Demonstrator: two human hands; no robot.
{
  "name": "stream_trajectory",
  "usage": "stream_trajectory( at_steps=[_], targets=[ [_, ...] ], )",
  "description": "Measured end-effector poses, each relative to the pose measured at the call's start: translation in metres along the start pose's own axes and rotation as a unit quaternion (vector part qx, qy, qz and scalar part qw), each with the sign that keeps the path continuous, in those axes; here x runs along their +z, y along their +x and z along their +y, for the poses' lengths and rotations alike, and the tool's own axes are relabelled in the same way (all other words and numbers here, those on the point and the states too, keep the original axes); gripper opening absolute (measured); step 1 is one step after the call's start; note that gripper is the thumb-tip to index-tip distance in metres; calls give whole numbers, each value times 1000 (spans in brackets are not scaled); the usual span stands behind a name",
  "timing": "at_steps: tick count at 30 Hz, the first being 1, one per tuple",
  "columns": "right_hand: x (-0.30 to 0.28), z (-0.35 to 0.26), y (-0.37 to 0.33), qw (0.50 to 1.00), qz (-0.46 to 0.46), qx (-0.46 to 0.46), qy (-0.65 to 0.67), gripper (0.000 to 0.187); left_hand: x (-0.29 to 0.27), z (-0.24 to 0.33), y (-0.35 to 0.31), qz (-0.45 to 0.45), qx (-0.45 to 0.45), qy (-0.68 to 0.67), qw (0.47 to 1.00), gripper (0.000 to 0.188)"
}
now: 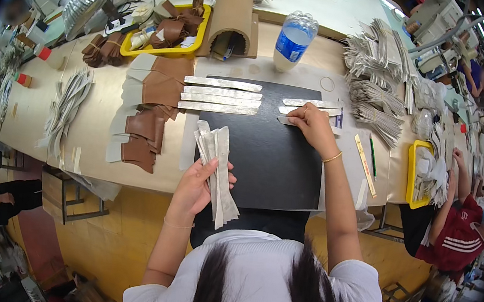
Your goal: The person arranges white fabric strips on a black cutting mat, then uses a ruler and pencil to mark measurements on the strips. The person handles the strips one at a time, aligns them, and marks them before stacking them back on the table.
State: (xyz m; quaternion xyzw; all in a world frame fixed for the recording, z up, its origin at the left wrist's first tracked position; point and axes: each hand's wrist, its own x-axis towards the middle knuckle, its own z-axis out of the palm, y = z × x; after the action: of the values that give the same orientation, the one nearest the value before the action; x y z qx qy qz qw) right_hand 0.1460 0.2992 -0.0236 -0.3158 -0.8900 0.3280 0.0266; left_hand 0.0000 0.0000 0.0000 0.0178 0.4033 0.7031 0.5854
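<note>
A person's left hand (pixel 194 186) grasps a fanned bundle of pale strips (pixel 221 179), its long axis slanting from ahead of the thumb back toward the lap and slightly rightward. Fingertips of the right hand (pixel 315 130) touch a single strip (pixel 282 120) lying crosswise beneath them on a black mat (pixel 279 167) (pinched or merely pressed, one cannot tell), its left end protruding. Four strips (pixel 222 92), pointing left to right, lie ahead of the left hand.
</note>
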Motion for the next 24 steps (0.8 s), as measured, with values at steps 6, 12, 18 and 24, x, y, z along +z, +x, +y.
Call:
stream_trajectory(
  at_steps=[6,12,18,24],
  targets=[
    [13,-7,-14,955,243,-104,-133,18,4,-12,5,-5,0,-24,1000,28],
    [20,-91,-46,958,72,-146,237,16,11,-13,7,0,1,-1,1000,28],
    [52,-116,-54,909,-22,-23,416,27,14,-16,9,-5,17,7,1000,27],
    [66,-111,-65,883,0,-49,467,23,11,-22,7,24,21,27,999,29]
  ],
)
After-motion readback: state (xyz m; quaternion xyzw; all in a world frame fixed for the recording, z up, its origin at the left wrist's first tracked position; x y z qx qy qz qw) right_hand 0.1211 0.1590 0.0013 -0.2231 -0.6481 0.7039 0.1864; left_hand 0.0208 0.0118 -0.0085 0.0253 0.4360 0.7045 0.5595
